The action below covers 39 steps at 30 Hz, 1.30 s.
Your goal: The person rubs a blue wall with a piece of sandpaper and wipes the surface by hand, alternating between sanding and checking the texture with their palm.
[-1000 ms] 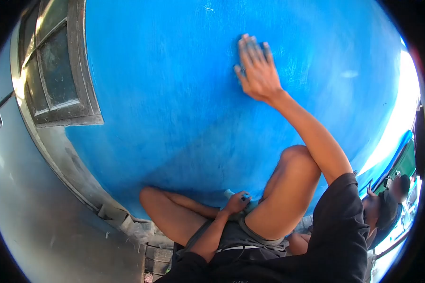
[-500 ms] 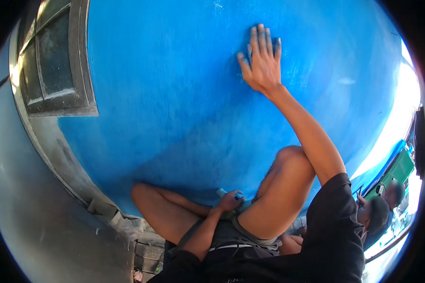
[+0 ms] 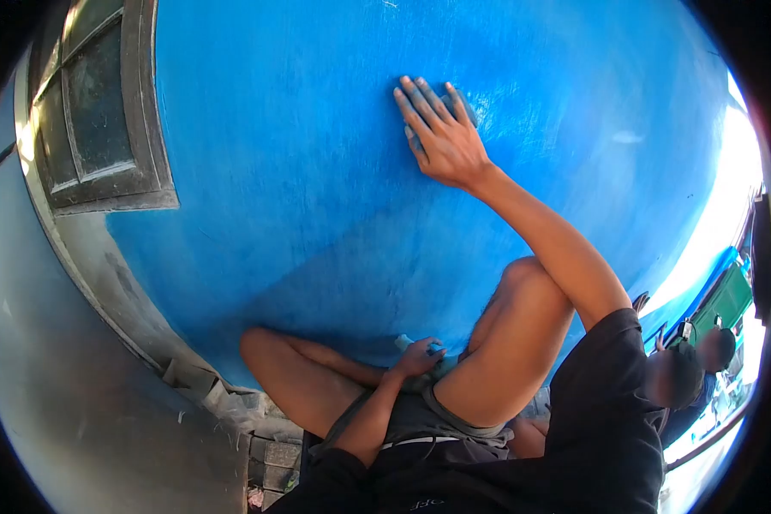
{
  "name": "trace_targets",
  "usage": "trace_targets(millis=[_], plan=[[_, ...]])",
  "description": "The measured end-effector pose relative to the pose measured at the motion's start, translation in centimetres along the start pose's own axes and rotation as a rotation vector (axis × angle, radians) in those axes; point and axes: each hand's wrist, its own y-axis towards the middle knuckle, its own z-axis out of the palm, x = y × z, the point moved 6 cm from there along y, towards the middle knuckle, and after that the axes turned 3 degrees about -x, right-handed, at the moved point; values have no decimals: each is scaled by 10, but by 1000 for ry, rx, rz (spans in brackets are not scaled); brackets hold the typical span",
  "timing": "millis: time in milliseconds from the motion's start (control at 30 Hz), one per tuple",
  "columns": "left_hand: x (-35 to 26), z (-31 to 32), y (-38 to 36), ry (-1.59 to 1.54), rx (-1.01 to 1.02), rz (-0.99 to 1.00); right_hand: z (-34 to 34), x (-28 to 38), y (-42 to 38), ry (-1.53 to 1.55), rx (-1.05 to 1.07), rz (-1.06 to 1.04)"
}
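My right hand (image 3: pixel 444 137) lies flat against the bright blue wall (image 3: pixel 317 128), arm stretched up, fingers extended and slightly apart. Blue smears mark its fingers. A darker blue patch shows beside and under the fingers; whether it is a thin pad or shadow I cannot make out. Down between my bent legs, my left hand (image 3: pixel 420 356) is closed around a light blue object (image 3: pixel 402 342). Only parts of that object stick out past the fingers, so its kind is hidden.
A wooden-framed window (image 3: pixel 103 103) is at upper left, with bare plaster below it. A grey panel (image 3: pixel 86 368) fills the left side. Paving blocks (image 3: pixel 272 458) lie beside my seat. At right, another person (image 3: pixel 675 377) sits close to my shoulder, with a further person behind.
My right hand has slid left and down across the wall, tilting to the left. The left hand stays nearly in place. The nearby person's head has shifted slightly.
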Motion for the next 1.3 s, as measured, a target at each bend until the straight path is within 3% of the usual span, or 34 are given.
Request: trace_targets(millis=[200, 267, 500, 533, 600, 667, 700, 733, 767, 833, 867, 967, 1033, 1167, 1300], plan=[[-4, -3, 1, 33, 19, -28, -4, -25, 24, 34, -68, -5], [1, 1, 0, 30, 47, -51, -11, -50, 30, -22, -222, 222], [0, 2, -1, -18, 5, 12, -8, -11, 18, 33, 17, -78], [0, 0, 0, -40, -30, 64, -8, -18, 22, 30, 7, -78], [-1, -4, 2, -20, -31, 69, -15, -47, 31, -81, -117, 185], [-11, -3, 1, -17, -26, 72, -13, -37, 23, -94, -81, 156], [-14, -4, 1, -34, 53, -44, -12, -30, 16, -106, -50, 134], [-15, -4, -4, -44, 137, -164, -10, -16, 8, -8, -1, -18], [-10, 1, -7, -36, 142, -165, -12, -20, 6, -10, -2, -9], [-2, 0, 0, -66, 0, 30, -15, -42, 14, -25, -15, 81], [5, -3, 3, -62, -5, 32, -18, -58, 17, -37, -133, 216], [1, 4, 3, -10, -14, 52, -18, -43, 7, -112, -63, 170], [0, 1, 3, 19, 49, -24, -16, -34, -2, -7, -7, 81], [-11, -4, -2, -66, -2, -30, -18, -54, 4, -84, -117, 257], [-18, -2, -5, -1, 17, -66, -17, -30, -5, -60, -27, 102]])
